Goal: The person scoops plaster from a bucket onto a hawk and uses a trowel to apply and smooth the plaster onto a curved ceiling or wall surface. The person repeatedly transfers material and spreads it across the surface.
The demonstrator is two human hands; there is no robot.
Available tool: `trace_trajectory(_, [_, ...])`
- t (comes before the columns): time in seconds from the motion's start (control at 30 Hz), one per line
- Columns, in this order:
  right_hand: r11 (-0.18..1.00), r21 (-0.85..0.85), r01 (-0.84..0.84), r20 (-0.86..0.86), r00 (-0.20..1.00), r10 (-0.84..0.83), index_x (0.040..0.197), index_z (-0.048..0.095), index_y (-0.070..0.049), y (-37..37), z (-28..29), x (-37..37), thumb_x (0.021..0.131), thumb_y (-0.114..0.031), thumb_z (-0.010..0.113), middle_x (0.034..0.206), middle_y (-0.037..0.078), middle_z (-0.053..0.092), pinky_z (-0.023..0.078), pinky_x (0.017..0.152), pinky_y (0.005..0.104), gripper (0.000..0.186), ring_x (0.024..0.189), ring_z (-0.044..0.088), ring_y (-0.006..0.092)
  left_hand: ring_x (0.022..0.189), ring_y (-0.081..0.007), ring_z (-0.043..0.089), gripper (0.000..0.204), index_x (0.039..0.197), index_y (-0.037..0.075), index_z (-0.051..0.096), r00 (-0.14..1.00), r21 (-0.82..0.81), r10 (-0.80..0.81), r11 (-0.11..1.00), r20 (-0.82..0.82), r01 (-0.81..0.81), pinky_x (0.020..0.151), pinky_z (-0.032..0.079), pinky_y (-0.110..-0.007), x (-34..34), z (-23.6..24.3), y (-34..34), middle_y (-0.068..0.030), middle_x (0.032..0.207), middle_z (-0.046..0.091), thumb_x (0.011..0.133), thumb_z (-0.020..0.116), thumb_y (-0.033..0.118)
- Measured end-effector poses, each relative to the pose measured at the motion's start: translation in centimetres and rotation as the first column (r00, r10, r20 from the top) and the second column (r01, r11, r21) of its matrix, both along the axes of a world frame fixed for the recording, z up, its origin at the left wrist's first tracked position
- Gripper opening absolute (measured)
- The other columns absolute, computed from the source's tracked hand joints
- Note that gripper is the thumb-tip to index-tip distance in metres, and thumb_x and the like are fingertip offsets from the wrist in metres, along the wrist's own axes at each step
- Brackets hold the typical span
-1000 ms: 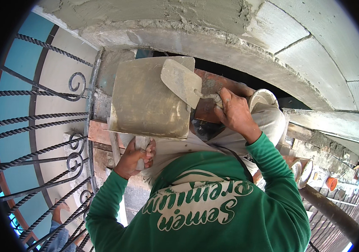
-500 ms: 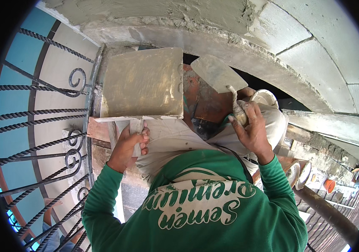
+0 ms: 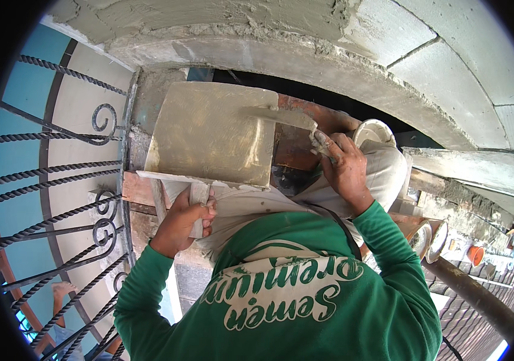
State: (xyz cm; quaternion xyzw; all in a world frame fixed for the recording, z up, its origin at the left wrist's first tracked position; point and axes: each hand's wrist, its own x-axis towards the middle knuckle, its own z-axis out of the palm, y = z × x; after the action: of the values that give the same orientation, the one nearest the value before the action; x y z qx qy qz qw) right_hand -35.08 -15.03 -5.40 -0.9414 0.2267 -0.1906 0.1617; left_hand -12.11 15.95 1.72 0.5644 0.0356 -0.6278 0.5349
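My left hand [image 3: 183, 224] is wrapped round the pale handle of a plasterer's hawk [image 3: 203, 138], a flat square board smeared with thin grey mortar. It lies face up above my left thigh. In my right hand [image 3: 348, 167], held by its mortar-caked handle, is a pointing trowel [image 3: 293, 117]. Its blade is turned nearly edge-on, and the front part rests on or just over the hawk's right side. Part of the trowel's handle is hidden by my fingers.
A wall of pale blocks [image 3: 479, 72] curves across the far side, with wet grey mortar [image 3: 209, 18] at its top left. Twisted iron railings [image 3: 58, 168] stand at the left. A white bucket [image 3: 376, 131] sits by my right knee. A person's hand [image 3: 63, 289] shows beyond the railings.
The trowel has moved left onto the hawk and turned from flat to nearly edge-on. My right hand has shifted slightly left and away from me. The hawk has tilted and slid a little.
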Motion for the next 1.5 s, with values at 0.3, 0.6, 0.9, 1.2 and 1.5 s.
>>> trace_trajectory(0.3, [0.979, 0.051, 0.195, -0.148, 0.971, -0.186, 0.139, 0.068, -0.018, 0.2, -2.9, 1.8, 0.085, -0.017, 0.077, 0.107, 0.010, 0.063, 0.058, 0.085, 0.0482, 0.055, 0.104, 0.068, 0.0341, 0.068, -0.0106, 0.054, 0.046, 0.129, 0.008, 0.052, 0.999, 0.067, 0.025, 0.997, 0.025, -0.027, 0.059, 0.049, -0.029, 0.4, 3.1, 3.8, -0.0013, 0.096, 0.057, 0.086, 0.065, -0.001])
trace_trajectory(0.6, [0.946, 0.153, 0.285, 0.069, 0.952, -0.298, 0.127, 0.065, -0.008, 2.2, -2.1, 2.9, 0.093, -0.027, 0.076, 0.113, 0.014, 0.065, 0.057, 0.082, 0.0541, 0.041, 0.101, 0.069, 0.0417, 0.066, -0.0118, 0.057, 0.037, 0.121, 0.002, 0.052, 0.930, 0.112, 0.003, 0.993, 0.368, -0.047, 0.058, 0.050, -0.030, 0.7, 1.8, 5.4, -0.0046, 0.097, 0.060, 0.090, 0.071, 0.000])
trace_trajectory(0.9, [0.935, 0.244, 0.258, -0.474, 0.873, -0.117, 0.118, 0.050, -0.001, 1.9, -7.8, 3.9, 0.094, -0.016, 0.070, 0.105, 0.027, 0.069, 0.056, 0.081, 0.0558, 0.035, 0.098, 0.070, 0.0479, 0.064, -0.0132, 0.058, 0.042, 0.133, 0.004, 0.053, 0.902, -0.114, 0.248, 0.968, 0.353, -0.221, 0.057, 0.050, -0.030, 1.0, -2.5, 5.5, -0.0066, 0.098, 0.064, 0.093, 0.068, 0.005])
trace_trajectory(1.2, [0.949, 0.252, 0.187, -0.411, 0.909, -0.070, 0.124, 0.053, -0.001, 2.6, -5.9, 5.3, 0.092, -0.022, 0.072, 0.104, 0.026, 0.074, 0.058, 0.088, 0.0566, 0.043, 0.099, 0.073, 0.0470, 0.098, -0.0233, 0.072, 0.042, 0.131, 0.000, 0.062, 0.857, -0.086, 0.217, 0.976, 0.467, -0.201, 0.087, 0.061, -0.038, 1.3, -6.6, 6.3, -0.0129, 0.117, 0.072, 0.090, 0.067, -0.002])
trace_trajectory(1.5, [0.903, 0.382, 0.197, -0.106, 0.980, -0.169, 0.134, 0.049, 0.000, -0.1, 1.1, 2.7, 0.090, -0.024, 0.074, 0.099, 0.031, 0.072, 0.055, 0.084, 0.0585, 0.056, 0.097, 0.070, 0.0520, 0.080, -0.0129, 0.066, 0.017, 0.110, 0.000, 0.075, 0.799, -0.108, 0.161, 0.987, 0.579, -0.120, 0.072, 0.054, -0.030, 2.7, -7.2, 5.4, -0.0042, 0.095, 0.073, 0.094, 0.074, 0.004])
